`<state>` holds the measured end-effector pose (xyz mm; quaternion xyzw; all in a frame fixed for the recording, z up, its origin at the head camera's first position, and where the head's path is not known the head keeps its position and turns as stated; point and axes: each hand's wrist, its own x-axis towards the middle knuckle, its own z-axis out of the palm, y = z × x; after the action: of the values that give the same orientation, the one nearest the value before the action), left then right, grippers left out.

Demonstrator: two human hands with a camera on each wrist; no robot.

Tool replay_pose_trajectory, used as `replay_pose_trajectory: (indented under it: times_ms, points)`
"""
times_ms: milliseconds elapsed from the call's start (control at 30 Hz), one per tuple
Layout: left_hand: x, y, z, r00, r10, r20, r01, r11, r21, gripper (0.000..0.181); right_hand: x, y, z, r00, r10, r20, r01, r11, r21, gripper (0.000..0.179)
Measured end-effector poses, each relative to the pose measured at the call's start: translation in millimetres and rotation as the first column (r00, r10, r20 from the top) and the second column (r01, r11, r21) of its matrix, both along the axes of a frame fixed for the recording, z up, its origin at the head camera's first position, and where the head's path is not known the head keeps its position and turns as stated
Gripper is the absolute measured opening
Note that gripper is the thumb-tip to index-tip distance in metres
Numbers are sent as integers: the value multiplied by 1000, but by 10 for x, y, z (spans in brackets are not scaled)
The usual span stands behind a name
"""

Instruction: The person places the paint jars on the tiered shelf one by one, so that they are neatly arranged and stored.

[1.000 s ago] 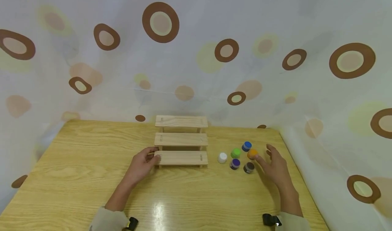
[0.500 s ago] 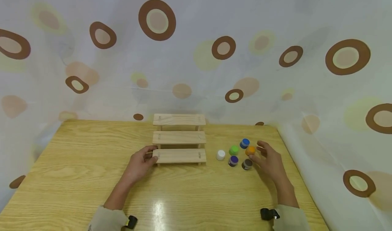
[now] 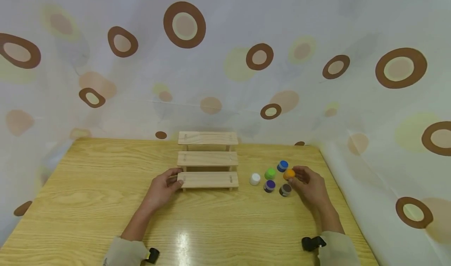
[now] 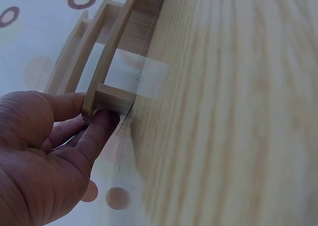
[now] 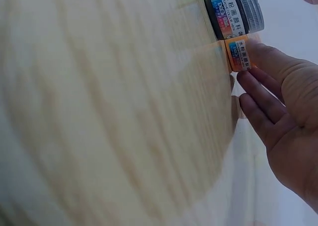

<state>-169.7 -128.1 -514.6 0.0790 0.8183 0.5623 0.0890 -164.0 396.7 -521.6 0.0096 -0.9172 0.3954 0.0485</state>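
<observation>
A three-tier wooden display stand [image 3: 208, 180] sits at the back middle of the table. My left hand [image 3: 160, 191] grips the left end of its lowest step; in the left wrist view, thumb and fingers close round the plank's end [image 4: 94, 94]. At the right, my right hand [image 3: 311, 185] pinches an orange paint jar [image 3: 289, 174] between thumb and fingers. Its printed label faces the right wrist camera, and a dark paint jar [image 5: 229, 15] with a clear lid overlaps it there. The orange jar stands among the other jars, low over the wood.
Around the orange jar are a blue jar [image 3: 282, 166], a green jar [image 3: 270, 174], a purple jar [image 3: 269, 186], a brown jar [image 3: 285, 189] and a white jar [image 3: 255, 179]. A patterned sheet [image 3: 211, 70] rises behind the wooden table [image 3: 218, 223].
My right hand has moved left and its fingers have closed in on the orange jar. The left hand stays on the stand's lowest step.
</observation>
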Motion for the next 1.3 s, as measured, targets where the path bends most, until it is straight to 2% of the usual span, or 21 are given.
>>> replay_pose_trajectory:
  times_ms: [200, 367, 500, 833, 1000, 1133, 1300]
  points:
    - [-6, -15, -21, 1000, -3, -6, 3, 1000, 7, 48, -13, -21, -7, 999, -21, -30, 22, 999, 49, 46]
    - [3, -29, -13, 1000, 1, -2, -1, 1000, 12, 48, -31, -45, -3, 999, 1, -33, -1, 1000, 0, 52]
    - [13, -36, 2, 1000, -4, -9, 4, 1000, 20, 49, -35, -56, 5, 999, 4, -35, -4, 1000, -6, 49]
    - [5, -29, 13, 1000, -10, -1, 10, 998, 59, 49, -28, -32, 5, 999, -45, 2, 44, 998, 55, 48]
    - [-22, -32, -16, 1000, -25, -15, 25, 998, 62, 50, -4, -57, 66, 997, -80, 19, 79, 996, 45, 50]
    - [-46, -63, -46, 999, -43, -18, 44, 998, 50, 53, -8, -96, 128, 997, -80, -17, 80, 996, 37, 48]
    - [-59, -103, -50, 998, -65, 11, 64, 996, 55, 58, -37, -168, 229, 994, -74, -86, 81, 994, 78, 47]
